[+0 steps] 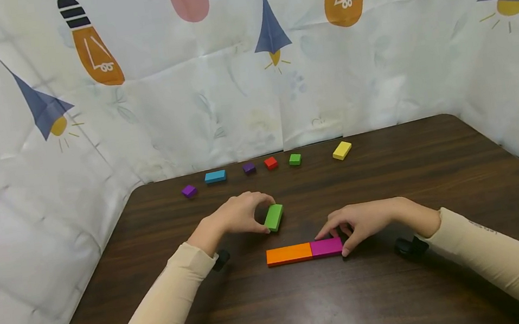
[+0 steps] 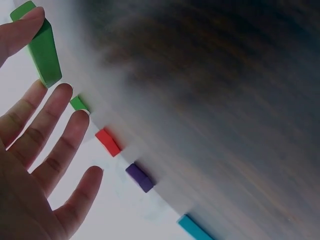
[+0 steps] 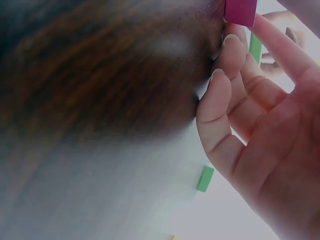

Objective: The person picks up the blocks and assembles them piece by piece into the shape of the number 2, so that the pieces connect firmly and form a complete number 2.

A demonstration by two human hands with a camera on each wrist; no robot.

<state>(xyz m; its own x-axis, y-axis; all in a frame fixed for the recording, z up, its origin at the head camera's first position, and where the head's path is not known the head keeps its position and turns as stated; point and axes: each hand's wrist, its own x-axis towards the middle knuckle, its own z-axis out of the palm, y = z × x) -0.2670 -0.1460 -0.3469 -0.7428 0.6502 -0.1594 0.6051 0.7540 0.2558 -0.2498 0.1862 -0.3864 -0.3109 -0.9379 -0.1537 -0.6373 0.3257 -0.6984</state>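
My left hand (image 1: 241,213) pinches a long green block (image 1: 274,218) by its two ends, thumb at the near end and a finger at the far one. In the left wrist view the green block (image 2: 45,50) sits between thumb and fingertip while the other fingers spread loosely. My right hand (image 1: 363,222) grips a magenta block (image 1: 326,247), thumb at its near right corner and a finger along its far side. That block lies flat, end to end with an orange block (image 1: 288,254) on its left. The right wrist view shows the magenta block (image 3: 241,11) at the fingertips.
Along the table's back edge stand a purple block (image 1: 189,191), a blue block (image 1: 215,176), a dark purple block (image 1: 249,168), a red block (image 1: 271,162), a small green block (image 1: 295,159) and a yellow block (image 1: 342,150). A patterned curtain (image 1: 241,98) hangs behind the dark wooden table (image 1: 412,163).
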